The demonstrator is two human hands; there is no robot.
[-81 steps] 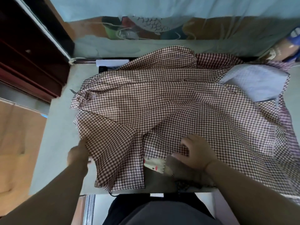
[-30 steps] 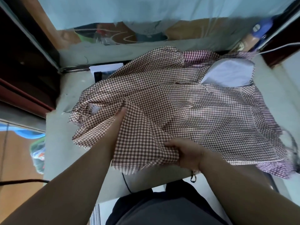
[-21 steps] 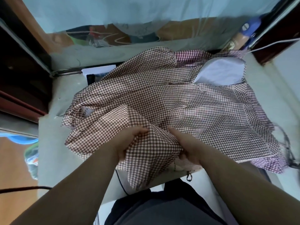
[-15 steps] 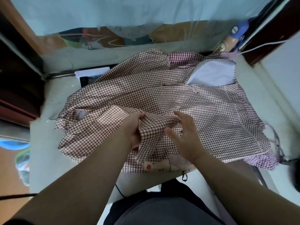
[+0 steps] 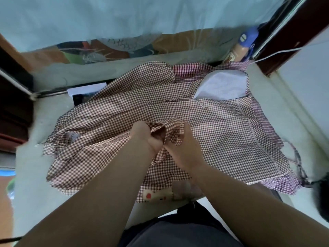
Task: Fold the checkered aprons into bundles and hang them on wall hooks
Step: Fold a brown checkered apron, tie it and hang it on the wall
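Both left hand (image 5: 147, 138) and right hand (image 5: 179, 148) brought together on brown-white checkered cloth apron (image 5: 222, 125) | fingers (image 5: 142, 130) pinching gathered fabric | bundling begun

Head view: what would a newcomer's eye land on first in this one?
The brown checkered apron sprawled across most of the pale table, with a plain white panel showing at its far right. At its middle, the left hand and right hand meet, both gripping a bunched fold of the cloth.
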